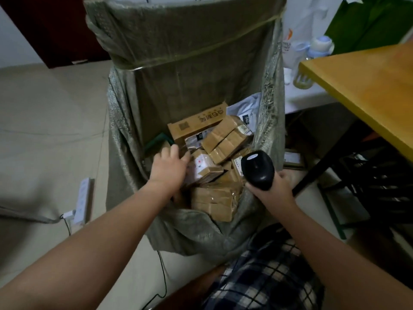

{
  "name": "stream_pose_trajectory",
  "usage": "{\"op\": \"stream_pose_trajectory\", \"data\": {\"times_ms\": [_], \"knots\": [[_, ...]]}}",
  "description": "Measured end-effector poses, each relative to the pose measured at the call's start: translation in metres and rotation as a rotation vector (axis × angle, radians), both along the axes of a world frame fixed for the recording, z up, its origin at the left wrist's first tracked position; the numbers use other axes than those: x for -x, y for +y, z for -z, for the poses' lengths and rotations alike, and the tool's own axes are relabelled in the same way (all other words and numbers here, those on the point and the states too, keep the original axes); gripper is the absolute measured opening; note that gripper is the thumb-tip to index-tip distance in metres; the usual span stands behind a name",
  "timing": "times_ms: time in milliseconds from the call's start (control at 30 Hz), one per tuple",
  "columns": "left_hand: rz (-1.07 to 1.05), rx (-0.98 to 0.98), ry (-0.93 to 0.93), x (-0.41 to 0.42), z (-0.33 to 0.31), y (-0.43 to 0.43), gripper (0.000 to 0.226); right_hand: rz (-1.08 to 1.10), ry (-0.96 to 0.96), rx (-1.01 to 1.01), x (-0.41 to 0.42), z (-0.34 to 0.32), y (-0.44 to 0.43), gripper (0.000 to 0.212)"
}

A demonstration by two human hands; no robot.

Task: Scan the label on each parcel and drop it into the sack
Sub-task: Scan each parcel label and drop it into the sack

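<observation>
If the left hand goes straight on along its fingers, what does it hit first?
Likely the white-labelled parcel just beyond the left hand, inside the sack; depth is unclear.

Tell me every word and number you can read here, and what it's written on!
"090": on a black tag on the white parcel in the sack.
Cardboard box: printed characters and a square code, too blurred to read.
Brown parcels: labels too small to read.
White plastic bag beside the sack: print too blurred to read.
</observation>
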State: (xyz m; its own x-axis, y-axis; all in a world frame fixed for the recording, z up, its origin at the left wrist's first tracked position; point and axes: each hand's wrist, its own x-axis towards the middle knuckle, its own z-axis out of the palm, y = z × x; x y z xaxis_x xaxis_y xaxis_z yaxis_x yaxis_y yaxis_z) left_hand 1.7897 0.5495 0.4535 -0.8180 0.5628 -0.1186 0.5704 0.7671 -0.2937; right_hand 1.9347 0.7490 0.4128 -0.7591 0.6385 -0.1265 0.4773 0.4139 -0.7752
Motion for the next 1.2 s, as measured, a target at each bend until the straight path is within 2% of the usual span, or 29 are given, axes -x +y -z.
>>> {"op": "stream_pose_trajectory", "data": {"times_ms": [33,100,167,233,300,367,467,533,567,600,667,733,800,867,933,1000,1067,1133,1200], "knots": [[0.087,-0.059,0.022,-0.009,0.0,0.008,0.048,0.006,-0.001,0.064,0.004,0.007,0.001,0.05],[0.271,-0.103,-0.137,-0.032,0.008,0.019,0.055,0.069,0.015,0.224,0.008,0.008,-0.005,0.054],[0.331,0.078,-0.362,-0.057,0.024,0.026,0.065,0.184,0.032,0.273,0.01,0.006,-0.01,0.05],[0.301,0.162,-0.432,-0.075,0.04,0.027,0.045,0.25,0.044,0.319,0.008,-0.002,-0.009,0.042],[0.25,0.001,-0.437,-0.076,0.038,0.03,0.023,0.242,0.057,0.313,0.001,-0.02,-0.003,0.038],[0.174,-0.219,-0.373,-0.057,0.008,0.036,0.021,0.263,0.146,0.282,-0.003,-0.048,0.006,0.039],[0.136,-0.474,-0.088,-0.016,-0.072,0.036,0.016,0.282,0.44,0.318,0.007,-0.12,0.02,0.039],[0.107,-0.764,0.075,-0.007,-0.119,0.034,0.013,0.189,0.595,0.273,0.013,-0.164,0.021,0.039],[0.095,-0.922,0.072,-0.013,-0.134,0.034,0.013,0.127,0.605,0.21,0.009,-0.175,0.017,0.041],[0.087,-0.983,0.003,-0.023,-0.142,0.034,0.014,0.077,0.531,0.113,0.001,-0.179,0.012,0.048],[0.107,-0.873,-0.213,-0.044,-0.139,0.035,0.018,-0.004,0.253,-0.077,-0.022,-0.167,0.004,0.059],[0.149,-0.662,-0.295,-0.059,-0.118,0.032,0.016,0.056,0.087,-0.1,-0.041,-0.151,0.004,0.054],[0.16,-0.591,-0.318,-0.072,-0.098,0.021,0.008,0.168,0.147,-0.016,-0.049,-0.145,0.002,0.059],[0.17,-0.656,-0.411,-0.08,-0.081,0.015,0.004,0.185,0.279,0.089,-0.051,-0.143,-0.004,0.06],[0.191,-0.716,-0.544,-0.087,-0.068,0.012,0.019,0.223,0.355,0.181,-0.053,-0.137,-0.009,0.058],[0.129,-0.716,-0.715,-0.093,-0.058,0.014,0.036,0.281,0.356,0.179,-0.06,-0.13,-0.004,0.067],[0.109,-0.534,-0.806,-0.1,-0.052,0.018,0.053,0.322,0.357,0.184,-0.068,-0.121,0.001,0.061],[0.135,-0.36,-0.898,-0.11,-0.045,0.021,0.058,0.37,0.357,0.224,-0.075,-0.117,0.002,0.049],[0.159,-0.322,-0.96,-0.115,-0.034,0.024,0.066,0.415,0.393,0.282,-0.079,-0.111,0.006,0.043]]}}
